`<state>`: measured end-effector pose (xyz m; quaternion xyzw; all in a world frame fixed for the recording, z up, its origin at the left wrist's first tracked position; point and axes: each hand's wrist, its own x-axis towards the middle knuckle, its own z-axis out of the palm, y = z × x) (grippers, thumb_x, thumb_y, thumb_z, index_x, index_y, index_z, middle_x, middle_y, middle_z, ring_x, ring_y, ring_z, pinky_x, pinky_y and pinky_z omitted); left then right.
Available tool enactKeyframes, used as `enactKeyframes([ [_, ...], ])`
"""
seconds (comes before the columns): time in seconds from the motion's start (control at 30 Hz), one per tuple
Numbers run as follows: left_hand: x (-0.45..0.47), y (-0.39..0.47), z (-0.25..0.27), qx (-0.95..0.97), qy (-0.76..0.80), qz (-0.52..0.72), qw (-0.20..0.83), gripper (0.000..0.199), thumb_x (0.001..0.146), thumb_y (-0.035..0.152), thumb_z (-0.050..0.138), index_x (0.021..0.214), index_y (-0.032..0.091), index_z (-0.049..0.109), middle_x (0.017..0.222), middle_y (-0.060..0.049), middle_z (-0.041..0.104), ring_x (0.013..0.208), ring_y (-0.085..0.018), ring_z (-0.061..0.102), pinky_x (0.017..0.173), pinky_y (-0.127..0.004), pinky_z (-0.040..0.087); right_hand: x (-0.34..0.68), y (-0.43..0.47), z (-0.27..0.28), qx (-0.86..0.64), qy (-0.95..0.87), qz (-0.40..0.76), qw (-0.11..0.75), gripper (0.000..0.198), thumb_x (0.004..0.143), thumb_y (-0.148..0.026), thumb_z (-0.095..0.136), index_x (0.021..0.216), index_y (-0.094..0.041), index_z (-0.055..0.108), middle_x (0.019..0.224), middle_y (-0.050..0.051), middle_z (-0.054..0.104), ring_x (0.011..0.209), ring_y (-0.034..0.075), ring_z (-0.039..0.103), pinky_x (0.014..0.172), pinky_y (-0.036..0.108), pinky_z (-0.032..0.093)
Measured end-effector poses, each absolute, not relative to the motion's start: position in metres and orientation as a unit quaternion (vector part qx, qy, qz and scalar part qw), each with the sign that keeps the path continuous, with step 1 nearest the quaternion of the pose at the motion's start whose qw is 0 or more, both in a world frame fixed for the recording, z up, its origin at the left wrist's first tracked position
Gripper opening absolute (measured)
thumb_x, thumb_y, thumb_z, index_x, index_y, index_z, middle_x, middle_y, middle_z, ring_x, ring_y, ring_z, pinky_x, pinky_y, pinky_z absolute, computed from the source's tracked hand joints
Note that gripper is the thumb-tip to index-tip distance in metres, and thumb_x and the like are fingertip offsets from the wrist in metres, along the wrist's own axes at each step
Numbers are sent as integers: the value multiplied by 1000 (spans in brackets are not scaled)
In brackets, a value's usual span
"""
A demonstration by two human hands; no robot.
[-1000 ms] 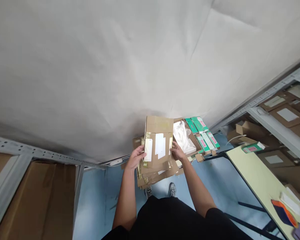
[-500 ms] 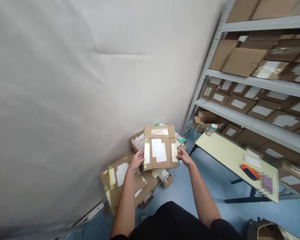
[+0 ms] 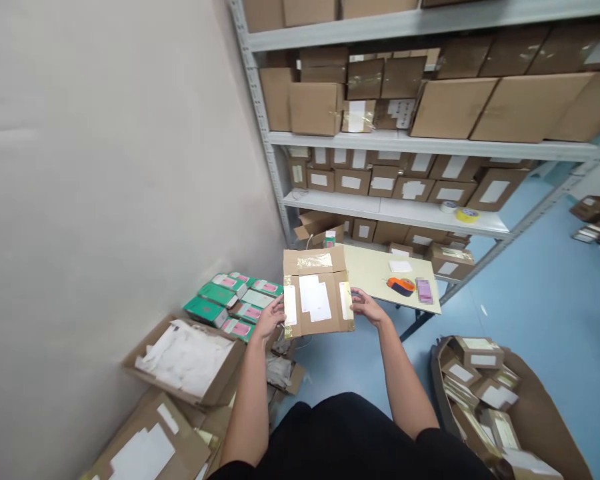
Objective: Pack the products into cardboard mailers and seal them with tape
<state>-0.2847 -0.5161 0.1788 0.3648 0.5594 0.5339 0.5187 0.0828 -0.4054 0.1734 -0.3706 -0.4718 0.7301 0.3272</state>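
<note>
Between my two hands is a flattened cardboard box (image 3: 333,313) with white labels and yellowish tape strips, held up in front of my body. My left hand (image 3: 271,319) grips its left edge, and my right hand (image 3: 366,307) grips the right edge, fingers partly behind the board. Behind and beyond it stands a pale table (image 3: 365,270) carrying an orange and dark blue tape dispenser (image 3: 401,287), a white stack of paper (image 3: 400,266) and a purple item (image 3: 424,291) that is blurred out.
Metal shelving (image 3: 385,203) full of cardboard boxes runs across the back. To the left are green boxes (image 3: 213,312), an open carton (image 3: 230,373) of white material and flattened cardboard (image 3: 185,433). A large bin (image 3: 545,407) of small labelled boxes stands at lower right.
My view has swung to the right, bringing the whole shelving and the bin into sight. The flattened box stays in both hands at about the same place before me.
</note>
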Motion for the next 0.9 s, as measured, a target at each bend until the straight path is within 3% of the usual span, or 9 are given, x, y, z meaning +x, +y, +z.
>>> enactKeyframes([
  [0.37, -240, -321, 154, 418, 506, 429, 621, 97, 55, 18, 81, 149, 22, 58, 118, -9, 73, 83, -16, 70, 76, -29, 56, 156, -323, 153, -457, -415, 677, 401, 74, 56, -19, 81, 127, -30, 60, 91, -5, 62, 77, 14, 62, 72, 31, 56],
  [0.67, -250, -184, 133, 428, 492, 397, 646, 95, 53, 19, 78, 146, 18, 61, 118, -11, 73, 83, -16, 69, 75, -28, 54, 128, -237, 146, -548, -367, 615, 432, 71, 56, -18, 75, 125, -30, 60, 88, -6, 56, 72, 12, 60, 69, 30, 55],
  [0.9, -254, -123, 122, 433, 499, 379, 648, 90, 57, 30, 87, 143, 20, 64, 124, -12, 71, 85, -17, 71, 72, -27, 54, 113, -193, 131, -571, -344, 608, 430, 69, 55, -19, 71, 122, -30, 60, 87, -6, 55, 70, 12, 58, 69, 31, 54],
])
